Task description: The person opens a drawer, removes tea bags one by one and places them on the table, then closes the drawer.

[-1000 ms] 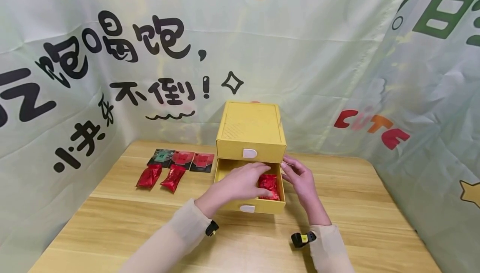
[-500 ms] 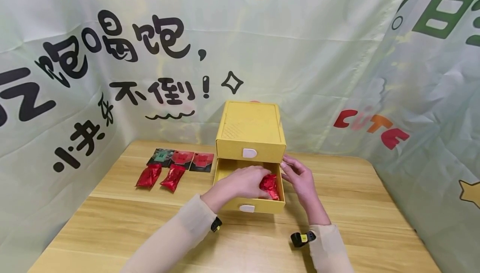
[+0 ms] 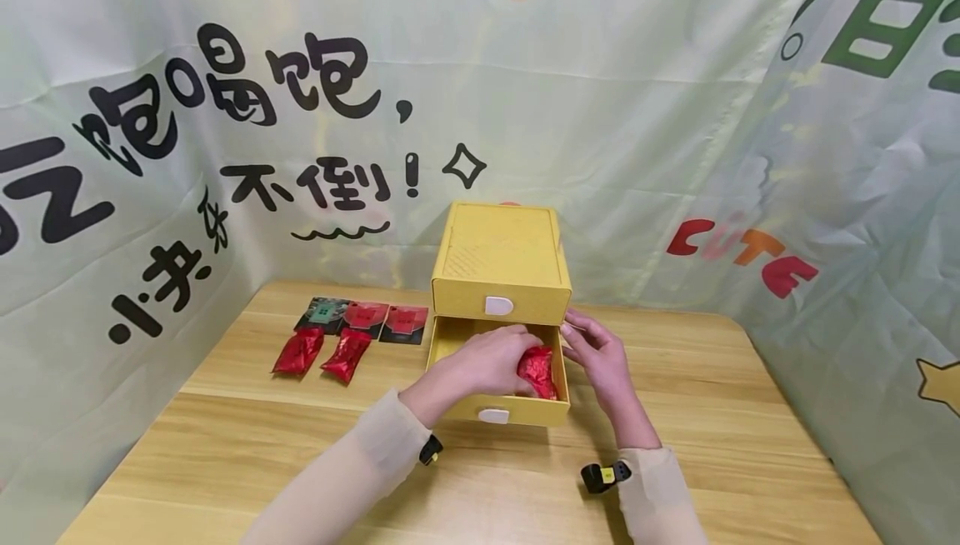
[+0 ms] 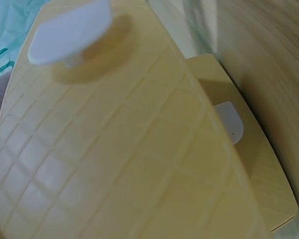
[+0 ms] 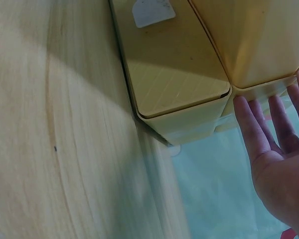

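Left hand (image 3: pixel 491 362): fingers and thumb closed round a red packet (image 3: pixel 538 372)
Red packet: inside the yellow box (image 3: pixel 502 245)'s pulled-out drawer (image 3: pixel 461 408)
Right hand (image 3: pixel 602 360): fingers extended, holding nothing, touching the box's side

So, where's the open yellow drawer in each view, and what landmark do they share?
Head view: the open drawer is just below centre, under the closed top drawer.
Left wrist view: its front panel fills most of the picture, white handle at upper left.
Right wrist view: its side wall shows at upper right.
Shared landmark: the wooden table, at the bottom in head view, the right side in left wrist, the left side in right wrist.
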Available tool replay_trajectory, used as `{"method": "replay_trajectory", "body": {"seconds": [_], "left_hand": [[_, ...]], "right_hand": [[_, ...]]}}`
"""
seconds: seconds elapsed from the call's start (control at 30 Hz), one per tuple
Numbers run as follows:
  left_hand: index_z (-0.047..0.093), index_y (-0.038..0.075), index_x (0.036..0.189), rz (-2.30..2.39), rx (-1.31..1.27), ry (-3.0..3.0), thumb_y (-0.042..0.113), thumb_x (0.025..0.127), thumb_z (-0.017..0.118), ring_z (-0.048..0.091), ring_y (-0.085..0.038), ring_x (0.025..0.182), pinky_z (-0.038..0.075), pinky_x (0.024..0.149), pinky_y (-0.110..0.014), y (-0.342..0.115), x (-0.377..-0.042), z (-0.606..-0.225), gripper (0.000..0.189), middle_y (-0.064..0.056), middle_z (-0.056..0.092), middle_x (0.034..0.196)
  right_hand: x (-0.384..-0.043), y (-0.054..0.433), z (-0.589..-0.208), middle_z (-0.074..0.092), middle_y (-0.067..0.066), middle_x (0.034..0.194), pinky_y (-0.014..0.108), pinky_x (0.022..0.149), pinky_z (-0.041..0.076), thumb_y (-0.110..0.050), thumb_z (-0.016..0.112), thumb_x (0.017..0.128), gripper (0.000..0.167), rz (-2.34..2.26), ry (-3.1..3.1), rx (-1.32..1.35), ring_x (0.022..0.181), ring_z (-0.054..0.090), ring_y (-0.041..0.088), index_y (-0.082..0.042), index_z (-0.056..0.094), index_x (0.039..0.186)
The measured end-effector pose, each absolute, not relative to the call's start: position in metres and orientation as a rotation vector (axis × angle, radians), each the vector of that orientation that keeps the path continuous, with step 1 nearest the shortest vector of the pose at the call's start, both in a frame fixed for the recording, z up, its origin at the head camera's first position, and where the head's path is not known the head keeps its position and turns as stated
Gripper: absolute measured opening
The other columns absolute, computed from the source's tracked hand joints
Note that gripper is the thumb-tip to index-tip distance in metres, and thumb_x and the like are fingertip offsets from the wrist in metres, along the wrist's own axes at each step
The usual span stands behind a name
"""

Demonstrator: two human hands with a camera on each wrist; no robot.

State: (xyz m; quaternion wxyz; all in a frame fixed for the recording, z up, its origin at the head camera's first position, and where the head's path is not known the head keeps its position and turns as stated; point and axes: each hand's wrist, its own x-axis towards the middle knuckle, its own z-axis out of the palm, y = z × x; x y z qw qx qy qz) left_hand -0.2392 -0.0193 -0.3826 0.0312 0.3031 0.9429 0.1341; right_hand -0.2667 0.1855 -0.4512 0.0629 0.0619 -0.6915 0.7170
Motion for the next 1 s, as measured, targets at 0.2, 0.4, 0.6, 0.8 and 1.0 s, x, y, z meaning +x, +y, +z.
{"method": "replay_trajectory", "body": {"seconds": [0.2, 0.4, 0.6, 0.8, 1.0], "left_hand": [[0.066, 0.011, 0.137, 0.484, 0.985, 2.923, 0.035, 0.080, 0.092, 0.059, -0.011, 0.099, 0.053, 0.089, -0.026, -0.022, -0.238, -0.381, 0.067, 0.000, 0.063, 0.120], [0.066, 0.010, 0.134, 0.579, 0.983, 2.930, 0.029, 0.079, 0.093, 0.059, -0.012, 0.099, 0.053, 0.090, -0.025, -0.024, -0.235, -0.380, 0.065, -0.002, 0.060, 0.121], [0.062, 0.009, 0.130, 0.716, 0.987, 2.919, 0.021, 0.080, 0.093, 0.060, -0.013, 0.101, 0.054, 0.090, -0.025, -0.027, -0.232, -0.378, 0.060, -0.003, 0.060, 0.124], [0.059, 0.010, 0.128, 0.842, 0.992, 2.903, 0.019, 0.084, 0.090, 0.063, -0.013, 0.099, 0.055, 0.087, -0.027, -0.032, -0.230, -0.377, 0.055, -0.004, 0.066, 0.120], [0.056, 0.012, 0.124, 0.938, 1.018, 2.894, 0.018, 0.087, 0.086, 0.065, -0.014, 0.100, 0.056, 0.085, -0.027, -0.039, -0.228, -0.380, 0.048, -0.004, 0.068, 0.117]], "right_hand": [[-0.267, 0.185, -0.451, 0.067, -0.015, 0.122, 0.029, 0.087, 0.061, -0.015, 0.068, 0.102, 0.041, 2.170, -2.082, 0.194, 0.110, 0.066, 0.006, 0.009, 0.062, 0.135], [-0.266, 0.185, -0.451, 0.067, -0.013, 0.124, 0.029, 0.086, 0.061, -0.014, 0.068, 0.102, 0.040, 2.166, -2.078, 0.185, 0.109, 0.066, 0.006, 0.009, 0.062, 0.134], [-0.266, 0.185, -0.452, 0.064, -0.005, 0.131, 0.029, 0.087, 0.061, -0.015, 0.068, 0.102, 0.041, 2.164, -2.087, 0.182, 0.110, 0.066, 0.006, 0.009, 0.062, 0.136], [-0.267, 0.185, -0.453, 0.062, 0.001, 0.136, 0.029, 0.087, 0.061, -0.015, 0.068, 0.102, 0.041, 2.161, -2.093, 0.170, 0.110, 0.066, 0.005, 0.009, 0.061, 0.136], [-0.267, 0.184, -0.453, 0.064, -0.004, 0.131, 0.029, 0.087, 0.061, -0.014, 0.068, 0.102, 0.041, 2.173, -2.074, 0.175, 0.110, 0.066, 0.006, 0.009, 0.062, 0.135]]}}
